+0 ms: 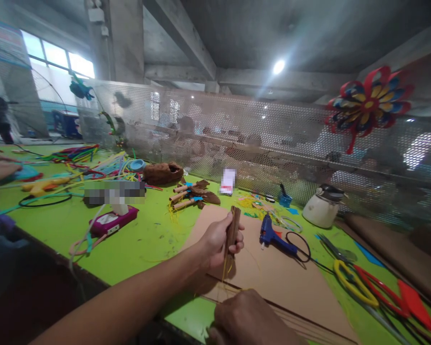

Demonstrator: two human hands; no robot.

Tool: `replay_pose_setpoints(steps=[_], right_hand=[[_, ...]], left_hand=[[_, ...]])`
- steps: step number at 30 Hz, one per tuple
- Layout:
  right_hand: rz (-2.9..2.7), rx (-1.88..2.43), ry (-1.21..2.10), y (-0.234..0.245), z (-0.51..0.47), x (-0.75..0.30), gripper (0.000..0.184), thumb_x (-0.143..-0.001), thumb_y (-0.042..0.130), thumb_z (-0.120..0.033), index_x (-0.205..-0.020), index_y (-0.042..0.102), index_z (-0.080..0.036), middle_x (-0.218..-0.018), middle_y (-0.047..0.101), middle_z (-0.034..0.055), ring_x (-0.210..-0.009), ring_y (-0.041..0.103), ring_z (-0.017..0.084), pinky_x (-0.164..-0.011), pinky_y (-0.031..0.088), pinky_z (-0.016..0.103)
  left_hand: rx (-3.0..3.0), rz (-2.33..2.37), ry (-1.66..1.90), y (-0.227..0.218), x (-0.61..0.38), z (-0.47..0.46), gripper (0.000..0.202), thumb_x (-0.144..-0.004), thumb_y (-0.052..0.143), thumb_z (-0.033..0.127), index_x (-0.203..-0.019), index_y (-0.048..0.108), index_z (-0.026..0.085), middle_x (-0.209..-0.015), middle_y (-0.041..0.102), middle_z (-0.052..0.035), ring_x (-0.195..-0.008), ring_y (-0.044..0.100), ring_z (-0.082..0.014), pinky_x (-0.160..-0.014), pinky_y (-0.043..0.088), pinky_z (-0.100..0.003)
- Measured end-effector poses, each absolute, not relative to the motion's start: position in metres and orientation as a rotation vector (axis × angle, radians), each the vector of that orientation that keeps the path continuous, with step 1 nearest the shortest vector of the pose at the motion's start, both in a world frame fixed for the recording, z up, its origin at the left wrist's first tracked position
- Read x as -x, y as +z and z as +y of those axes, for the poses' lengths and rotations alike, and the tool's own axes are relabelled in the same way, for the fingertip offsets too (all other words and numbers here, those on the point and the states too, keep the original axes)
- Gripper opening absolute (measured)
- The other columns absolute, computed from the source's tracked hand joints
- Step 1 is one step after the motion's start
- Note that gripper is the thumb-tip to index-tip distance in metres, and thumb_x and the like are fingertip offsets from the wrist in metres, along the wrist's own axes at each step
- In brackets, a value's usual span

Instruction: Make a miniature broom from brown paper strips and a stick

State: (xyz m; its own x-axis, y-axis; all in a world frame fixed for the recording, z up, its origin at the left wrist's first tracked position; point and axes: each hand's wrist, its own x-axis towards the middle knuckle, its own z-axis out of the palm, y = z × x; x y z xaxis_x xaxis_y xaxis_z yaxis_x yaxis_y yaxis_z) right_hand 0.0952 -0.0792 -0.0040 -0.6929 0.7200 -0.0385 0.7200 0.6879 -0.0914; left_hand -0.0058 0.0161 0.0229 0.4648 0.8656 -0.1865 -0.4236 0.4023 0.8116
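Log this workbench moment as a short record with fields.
Left hand: grips brown strip upright over cardboard sheet
Right hand: at lower frame edge, by yellow strands; grip hidden
Strands: hang from the strip's lower end
Nearby: blue glue gun on the cardboard; yellow-handled scissors on green table

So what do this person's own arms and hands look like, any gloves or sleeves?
Both hands are bare: no gloves, and no rings or watch that I can see. The left hand leads into a long forearm, uncovered right to the picture's edge, so no sleeve shows. Of the right hand only the back is in view.
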Motion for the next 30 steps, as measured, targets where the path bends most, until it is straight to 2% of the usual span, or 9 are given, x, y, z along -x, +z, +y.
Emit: replay_pose_setpoints(steps=[3, 7, 11, 17, 19, 21, 23, 27, 30], right_hand=[[-2.857, 1.213, 0.065, 0.007, -0.083, -0.106, 0.033, -0.081, 0.058, -0.04, -0.06, 0.066, -0.016, -0.058, 0.069, 0.0068, -0.046, 0.057, 0.013, -0.046, 0.018, 0.029], [-2.561, 1.136, 0.051, 0.029, -0.084, -0.126, 0.039, -0.089, 0.047, -0.033, -0.055, 0.059, -0.016, -0.048, 0.059, 0.0011, -0.041, 0.045, 0.009, -0.045, 0.02, 0.026], [-2.094, 1.095, 0.042, 0.044, -0.067, -0.141, 0.029, -0.088, 0.049, -0.028, -0.063, 0.06, -0.017, -0.056, 0.055, -0.0003, -0.051, 0.047, 0.01, -0.051, 0.033, 0.023], [-1.813, 1.249, 0.227, 0.036, -0.021, -0.154, 0.015, -0.078, 0.056, -0.029, -0.08, 0.065, -0.017, -0.076, 0.063, 0.0046, -0.066, 0.057, 0.016, -0.061, 0.046, 0.029], [-1.78, 1.258, 0.227, 0.036, -0.01, -0.16, 0.022, -0.075, 0.057, -0.028, -0.092, 0.065, -0.016, -0.09, 0.063, 0.0089, -0.08, 0.059, 0.02, -0.069, 0.048, 0.034], [-1.791, 1.218, 0.332, 0.04, -0.003, -0.169, 0.033, -0.072, 0.057, -0.025, -0.103, 0.063, -0.015, -0.107, 0.061, 0.0124, -0.096, 0.057, 0.024, -0.079, 0.047, 0.039], [-1.854, 1.121, 0.651, 0.046, 0.003, -0.18, 0.042, -0.072, 0.056, -0.02, -0.113, 0.059, -0.016, -0.116, 0.059, 0.0128, -0.107, 0.054, 0.024, -0.089, 0.044, 0.041], [-1.912, 0.803, 1.354, 0.046, 0.007, -0.202, 0.051, -0.074, 0.058, -0.02, -0.125, 0.052, -0.019, -0.119, 0.06, 0.0116, -0.109, 0.055, 0.022, -0.093, 0.041, 0.042], [-1.886, 0.757, 1.524, 0.039, 0.005, -0.216, 0.05, -0.077, 0.061, -0.023, -0.126, 0.052, -0.019, -0.11, 0.063, 0.0103, -0.091, 0.061, 0.018, -0.08, 0.047, 0.036]], left_hand=[[-0.782, 0.674, 0.88, 0.02, 0.005, 0.016, 0.042, -0.093, 0.025, 0.047, -0.079, 0.047, 0.014, -0.05, 0.043, 0.0025, -0.038, 0.037, -0.0066, -0.039, 0.017, -0.017], [-0.813, 0.672, 0.832, 0.016, 0.004, 0.016, 0.042, -0.093, 0.024, 0.047, -0.079, 0.048, 0.015, -0.05, 0.044, 0.0024, -0.038, 0.037, -0.007, -0.039, 0.019, -0.017], [-0.857, 0.697, 0.792, 0.009, -0.001, 0.017, 0.05, -0.091, 0.024, 0.055, -0.082, 0.051, 0.014, -0.052, 0.048, 0.0001, -0.037, 0.039, -0.0072, -0.039, 0.021, -0.017], [-0.954, 0.683, 0.676, 0.006, -0.004, 0.011, 0.065, -0.073, 0.036, 0.078, -0.08, 0.051, 0.015, -0.052, 0.046, 0.0016, -0.039, 0.037, -0.0065, -0.038, 0.019, -0.017], [-0.98, 0.641, 0.606, 0.007, -0.003, 0.008, 0.053, -0.074, 0.05, 0.067, -0.081, 0.052, 0.014, -0.053, 0.044, 0.0026, -0.04, 0.035, -0.0056, -0.038, 0.016, -0.017], [-0.993, 0.577, 0.53, 0.008, -0.002, 0.007, 0.029, -0.071, 0.061, 0.04, -0.081, 0.051, 0.014, -0.054, 0.043, 0.0028, -0.042, 0.035, -0.0056, -0.038, 0.014, -0.017], [-0.991, 0.478, 0.445, 0.009, 0.0, 0.006, 0.022, -0.062, 0.057, 0.018, -0.083, 0.051, 0.014, -0.054, 0.043, 0.0026, -0.041, 0.033, -0.0055, -0.039, 0.013, -0.017], [-0.967, 0.32, 0.308, 0.012, 0.003, 0.003, 0.029, -0.056, 0.047, 0.013, -0.085, 0.053, 0.013, -0.053, 0.041, 0.0019, -0.039, 0.027, -0.0062, -0.038, 0.014, -0.018], [-0.951, 0.286, 0.255, 0.012, 0.002, -0.002, 0.026, -0.06, 0.045, 0.014, -0.085, 0.054, 0.013, -0.054, 0.041, 0.0012, -0.039, 0.025, -0.0066, -0.038, 0.013, -0.019]])
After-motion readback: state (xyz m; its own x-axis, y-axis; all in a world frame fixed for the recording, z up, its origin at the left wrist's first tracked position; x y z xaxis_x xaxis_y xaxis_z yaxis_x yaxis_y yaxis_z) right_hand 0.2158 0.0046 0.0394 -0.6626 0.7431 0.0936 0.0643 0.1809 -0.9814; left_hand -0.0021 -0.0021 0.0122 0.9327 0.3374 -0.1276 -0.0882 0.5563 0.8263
